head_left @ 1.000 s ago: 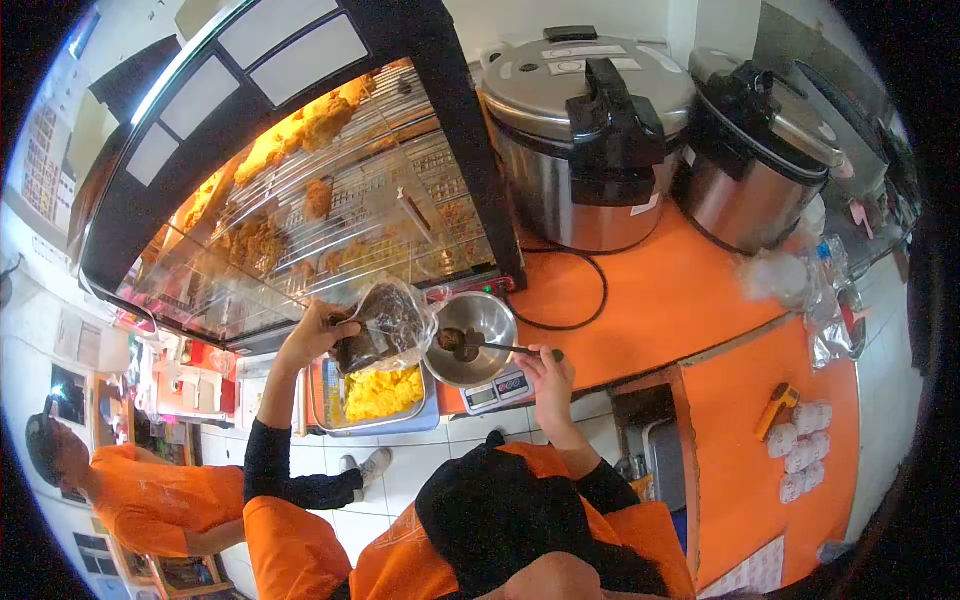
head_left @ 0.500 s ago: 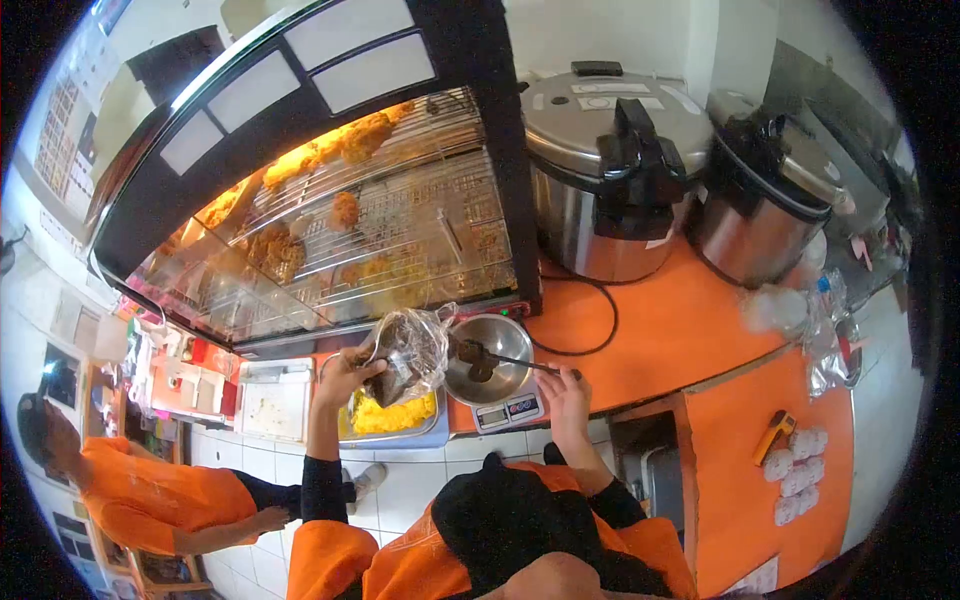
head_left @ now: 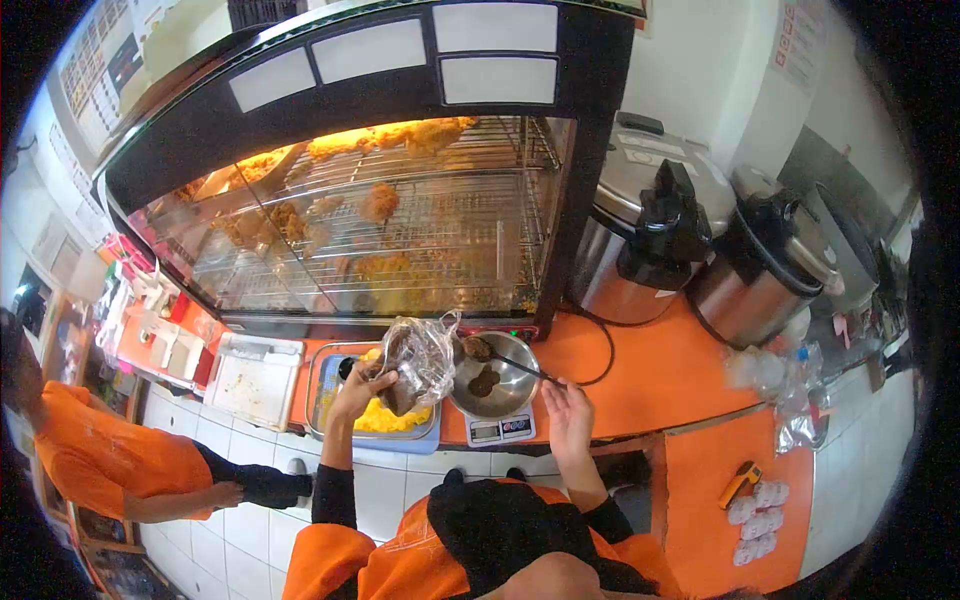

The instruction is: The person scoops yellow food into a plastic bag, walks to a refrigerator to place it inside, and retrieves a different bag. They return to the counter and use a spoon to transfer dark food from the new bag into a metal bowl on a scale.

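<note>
In my left hand (head_left: 358,393) is a clear plastic bag (head_left: 420,358) with something dark brown inside; my fingers close on its lower left side. My right hand (head_left: 568,412) pinches the end of a spoon's thin black handle (head_left: 528,369). The spoon's head (head_left: 479,348), loaded with a brown mass, is over the left side of a metal bowl (head_left: 515,395), close to the bag. A brown patch (head_left: 485,380) lies at the bottom of the bowl. Beneath the bowl stands a white digital scale (head_left: 500,429).
Behind the bowl stands a glass warming cabinet (head_left: 390,220) with fried food. A tray of yellow food (head_left: 395,416) is beside the bag. To the right are two large cookers (head_left: 650,230), (head_left: 765,245) and a black cable (head_left: 612,350). A person in orange (head_left: 120,455) stands at left.
The spoon's head has risen from the bottom of the bowl, leaving a brown patch there. My left hand keeps the bag beside the bowl. The camera view has shifted.
</note>
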Demonstrator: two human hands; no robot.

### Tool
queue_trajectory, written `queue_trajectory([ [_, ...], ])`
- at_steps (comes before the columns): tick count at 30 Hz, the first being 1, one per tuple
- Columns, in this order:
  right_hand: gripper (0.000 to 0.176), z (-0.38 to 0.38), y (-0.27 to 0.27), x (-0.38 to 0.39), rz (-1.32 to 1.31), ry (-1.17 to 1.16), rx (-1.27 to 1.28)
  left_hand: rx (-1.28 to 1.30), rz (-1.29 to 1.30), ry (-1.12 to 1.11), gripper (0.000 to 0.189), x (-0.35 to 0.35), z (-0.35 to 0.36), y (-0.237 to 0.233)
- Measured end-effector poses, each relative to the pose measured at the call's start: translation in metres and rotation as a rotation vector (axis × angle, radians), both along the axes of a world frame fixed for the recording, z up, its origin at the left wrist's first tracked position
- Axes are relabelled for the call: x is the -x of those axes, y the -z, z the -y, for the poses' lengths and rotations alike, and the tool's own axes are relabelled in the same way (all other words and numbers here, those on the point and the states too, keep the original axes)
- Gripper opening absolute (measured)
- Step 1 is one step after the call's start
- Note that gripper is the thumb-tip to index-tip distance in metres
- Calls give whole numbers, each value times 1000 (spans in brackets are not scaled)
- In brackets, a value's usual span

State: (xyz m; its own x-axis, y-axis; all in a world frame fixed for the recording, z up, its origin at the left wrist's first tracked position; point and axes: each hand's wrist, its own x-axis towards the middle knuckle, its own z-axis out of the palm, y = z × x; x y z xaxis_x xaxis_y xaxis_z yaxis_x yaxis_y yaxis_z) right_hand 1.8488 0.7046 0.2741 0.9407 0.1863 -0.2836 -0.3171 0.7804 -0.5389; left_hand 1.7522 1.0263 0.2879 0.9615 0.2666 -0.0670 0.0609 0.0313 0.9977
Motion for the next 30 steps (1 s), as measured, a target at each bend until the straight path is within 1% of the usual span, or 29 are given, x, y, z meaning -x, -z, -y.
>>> queue_trajectory([
  [3, 15, 0, -1, -5, -61, -50, -94, 72, -73, -78, 27, 3, -4, 37],
  [4, 15, 1, -3, -7, -58, -54, -105, 85, -66, -98, 25, 2, -1, 42],
  [7, 16, 3, -16, -11, -58, -48, -104, 490, 50, -90, 26, 4, 18, 55],
  [8, 16, 5, -22, -13, -60, -34, -80, 616, 112, -55, 34, 2, 21, 65],
  [9, 17, 7, -25, -15, -65, -20, -55, 661, 134, -91, 37, 4, 26, 71],
  [10, 18, 10, -22, -18, -38, 8, -55, 708, 153, -128, 39, 4, 38, 59],
  [11, 18, 11, -26, -17, 32, 60, 16, 755, 169, -167, 42, 6, 47, 51],
  [12, 18, 11, -33, -14, 97, 110, 91, 796, 226, -179, 49, 10, 52, 52],
  [13, 18, 12, -36, -10, 158, 159, 171, 879, 240, -106, 51, 15, 50, 63],
  [14, 20, 9, -36, -6, 283, 242, 249, 962, 256, -33, 53, 18, 45, 79],
  [15, 21, 6, -29, 2, 416, 245, 396, 1042, 279, 42, 54, 24, 41, 94],
  [16, 22, 2, -19, 10, 558, 245, 536, 949, 251, -5, 64, 30, 41, 99],
  [17, 23, 2, -7, 15, 703, 241, 673, 966, 230, -25, 67, 35, 42, 98],
  [18, 18, 8, 8, 18, 1084, 141, 1009, 981, 211, -43, 70, 41, 43, 94],
  [20, 14, 5, 20, 31, 1244, -169, 1216, 1036, 216, -79, 74, 45, 47, 87],
  [21, 15, 4, 24, 35, 1319, -332, 1313, 1079, 239, -98, 76, 43, 50, 84],
  [23, 21, 4, 26, 36, 1326, -225, 1286, 1162, 284, -139, 79, 42, 56, 81],
  [24, 24, 4, 27, 35, 1330, -174, 1269, 1173, 260, -115, 77, 44, 53, 98],
  [27, 34, 5, 35, 32, 1196, -252, 1279, 1131, 248, -121, 77, 45, 52, 99],
  [30, 29, 8, 37, 32, 1239, -179, 1340, 1081, 240, -129, 77, 41, 56, 87],
])
